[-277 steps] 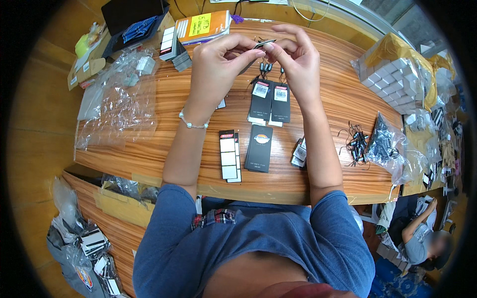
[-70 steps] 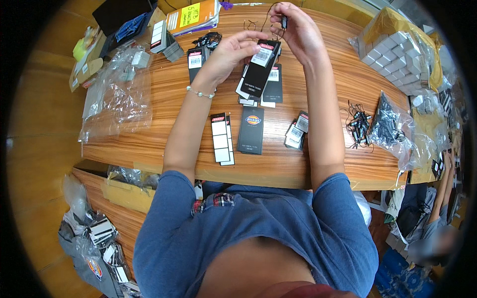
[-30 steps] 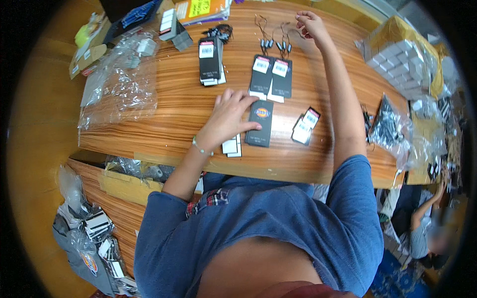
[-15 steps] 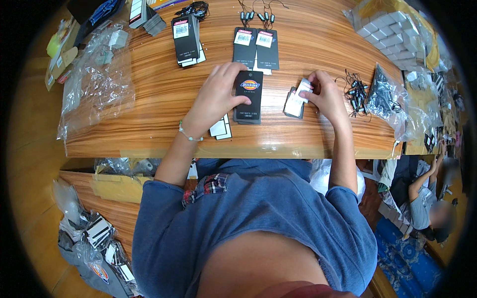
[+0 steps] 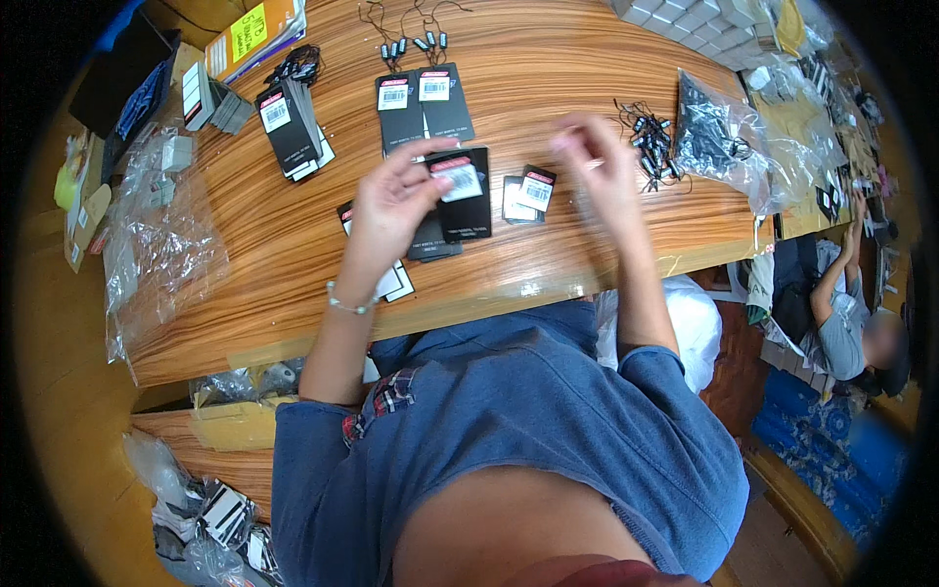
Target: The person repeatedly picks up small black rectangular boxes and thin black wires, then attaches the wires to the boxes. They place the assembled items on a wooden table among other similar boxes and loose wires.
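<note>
My left hand [image 5: 393, 201] is closed on a black hang tag [image 5: 468, 217], its thumb on the white barcode label at the top. Other black hang tags [image 5: 430, 240] lie partly under it. My right hand [image 5: 604, 171] is raised over the table between the small label cards and the black cords, holding nothing I can make out; its fingers are smeared by motion. A small pile of barcode label cards [image 5: 531, 194] lies between my hands. Right of my right hand is a tangle of black cords [image 5: 648, 142] with small tips.
Two labelled hang tags [image 5: 450, 108] with cords lie farther back; a hang tag stack [image 5: 289, 132] stands left of them. Clear plastic [image 5: 161, 254] spreads at the left. Cord-filled bag [image 5: 709, 122] and white boxes [image 5: 685, 29] are at the right. A co-worker [image 5: 846, 328] sits far right.
My view has turned, so the table looks tilted. The hang tag under my left hand now shows a barcode label. My right hand has moved off the small label cards, toward the cords.
</note>
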Tool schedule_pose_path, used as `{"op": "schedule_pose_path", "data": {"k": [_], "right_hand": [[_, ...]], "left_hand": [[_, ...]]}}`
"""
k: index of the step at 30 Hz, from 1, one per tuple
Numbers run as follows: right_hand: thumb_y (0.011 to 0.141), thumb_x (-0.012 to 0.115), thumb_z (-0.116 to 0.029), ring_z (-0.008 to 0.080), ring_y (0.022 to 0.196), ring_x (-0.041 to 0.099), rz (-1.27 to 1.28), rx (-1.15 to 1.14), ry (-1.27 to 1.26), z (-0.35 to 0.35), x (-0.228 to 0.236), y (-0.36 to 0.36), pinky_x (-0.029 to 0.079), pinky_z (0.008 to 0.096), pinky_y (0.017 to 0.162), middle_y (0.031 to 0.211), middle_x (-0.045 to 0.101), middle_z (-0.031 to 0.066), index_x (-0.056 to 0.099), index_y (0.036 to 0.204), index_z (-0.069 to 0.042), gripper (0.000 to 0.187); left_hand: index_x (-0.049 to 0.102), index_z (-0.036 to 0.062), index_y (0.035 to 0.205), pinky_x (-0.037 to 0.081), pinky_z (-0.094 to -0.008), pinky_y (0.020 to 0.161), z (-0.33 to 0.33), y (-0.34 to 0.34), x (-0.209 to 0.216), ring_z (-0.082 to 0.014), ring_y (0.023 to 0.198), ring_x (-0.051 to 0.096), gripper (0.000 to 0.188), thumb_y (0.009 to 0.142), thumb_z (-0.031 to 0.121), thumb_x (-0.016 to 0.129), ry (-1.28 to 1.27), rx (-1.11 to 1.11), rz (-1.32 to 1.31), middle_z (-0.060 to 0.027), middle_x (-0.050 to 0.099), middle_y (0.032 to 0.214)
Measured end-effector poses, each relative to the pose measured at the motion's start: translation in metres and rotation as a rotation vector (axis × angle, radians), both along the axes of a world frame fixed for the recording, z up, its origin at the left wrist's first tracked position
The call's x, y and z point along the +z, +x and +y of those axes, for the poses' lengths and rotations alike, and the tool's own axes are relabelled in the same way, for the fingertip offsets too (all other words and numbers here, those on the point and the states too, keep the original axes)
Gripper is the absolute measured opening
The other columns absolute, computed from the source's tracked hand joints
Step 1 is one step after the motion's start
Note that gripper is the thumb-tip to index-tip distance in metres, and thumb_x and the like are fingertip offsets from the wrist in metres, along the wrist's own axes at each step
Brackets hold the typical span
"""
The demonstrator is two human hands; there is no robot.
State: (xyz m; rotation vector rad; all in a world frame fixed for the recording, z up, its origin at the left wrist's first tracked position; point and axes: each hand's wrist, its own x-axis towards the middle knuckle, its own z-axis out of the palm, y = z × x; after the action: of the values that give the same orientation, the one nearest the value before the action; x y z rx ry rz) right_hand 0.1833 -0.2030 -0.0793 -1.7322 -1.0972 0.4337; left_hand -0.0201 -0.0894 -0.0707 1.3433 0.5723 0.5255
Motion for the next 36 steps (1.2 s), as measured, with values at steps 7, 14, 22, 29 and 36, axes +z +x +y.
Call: {"op": "schedule_pose_path", "data": {"k": [7, 14, 22, 29, 36], "right_hand": [[0.073, 0.062, -0.007, 0.0300, 0.088, 0.053, -0.737, -0.029, -0.454, -0.039, -0.020, 0.105, 0.044, 0.0379, 0.075, 0.087, 0.059, 0.0089, 0.064, 0.084, -0.007, 0.011], [0.075, 0.062, -0.004, 0.0245, 0.079, 0.053, -0.674, -0.083, -0.381, -0.038, -0.026, 0.115, 0.043, 0.0321, 0.072, 0.082, 0.056, 0.0094, 0.060, 0.082, -0.001, 0.008], [0.088, 0.055, -0.012, 0.0076, 0.077, 0.053, 0.233, -0.134, 0.028, -0.039, -0.016, 0.139, 0.038, 0.0199, 0.070, 0.086, 0.060, 0.0020, 0.054, 0.090, -0.006, 0.006], [0.085, 0.056, -0.004, 0.0100, 0.074, 0.056, 0.055, -0.234, -0.022, -0.030, -0.025, 0.153, 0.044, 0.0210, 0.068, 0.083, 0.062, 0.0051, 0.055, 0.090, -0.001, 0.007], [0.081, 0.060, -0.006, 0.0116, 0.072, 0.056, -0.270, -0.184, -0.242, -0.027, -0.028, 0.133, 0.044, 0.0244, 0.068, 0.077, 0.062, 0.0066, 0.061, 0.089, -0.001, 0.009]], "left_hand": [[0.048, 0.0011, 0.112, 0.049, -0.0208, 0.074, 0.033, 0.020, 0.041, -0.0137, 0.088, 0.061, 0.031, 0.082, 0.001, 0.059, 0.194, -0.074, -0.128, -0.0139, 0.064, 0.093], [0.048, 0.0001, 0.113, 0.050, -0.0217, 0.075, 0.042, 0.057, 0.077, -0.0122, 0.088, 0.061, 0.030, 0.084, 0.000, 0.055, 0.362, -0.149, -0.289, -0.0099, 0.063, 0.096], [0.048, -0.0025, 0.110, 0.050, -0.0237, 0.077, 0.050, 0.054, 0.080, -0.0132, 0.090, 0.060, 0.029, 0.082, -0.008, 0.052, 0.150, -0.190, -0.270, -0.0116, 0.062, 0.096], [0.048, -0.0027, 0.109, 0.050, -0.0239, 0.078, 0.059, 0.047, 0.078, -0.0144, 0.090, 0.060, 0.028, 0.082, -0.009, 0.050, 0.204, -0.167, -0.307, -0.0113, 0.062, 0.096], [0.048, -0.0032, 0.108, 0.051, -0.0244, 0.079, 0.061, 0.046, 0.080, -0.0149, 0.090, 0.061, 0.028, 0.082, -0.009, 0.050, 0.184, -0.168, -0.330, -0.0113, 0.062, 0.096]]}}
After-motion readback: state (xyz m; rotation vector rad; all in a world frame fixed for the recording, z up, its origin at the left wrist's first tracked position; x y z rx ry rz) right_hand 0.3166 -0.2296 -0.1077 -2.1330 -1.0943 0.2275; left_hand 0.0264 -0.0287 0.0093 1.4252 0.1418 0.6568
